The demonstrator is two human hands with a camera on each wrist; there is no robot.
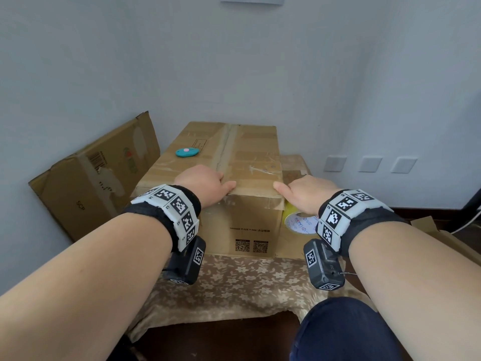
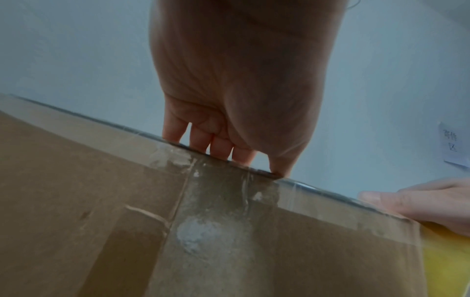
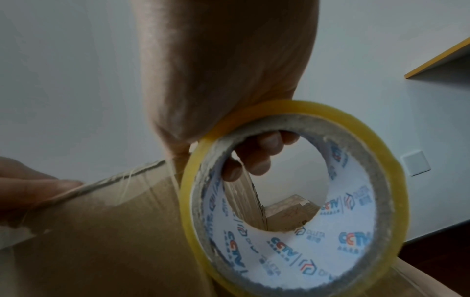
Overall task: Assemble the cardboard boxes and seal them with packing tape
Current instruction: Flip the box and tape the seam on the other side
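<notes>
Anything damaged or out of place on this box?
The cardboard box is worn, with torn, scuffed patches beneath old tape on its near face. A teal oval object lies on its lid, unrelated to the taping as far as can be seen.

The right hand hides most of the yellow roll of packing tape; the brown cardboard box's printed codes are too small to read.

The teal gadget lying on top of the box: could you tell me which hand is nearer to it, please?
Left. The left hand presses the near top edge of the box, just in front of the teal gadget. The right hand holds the tape roll at the box's right corner, farther away.
</notes>
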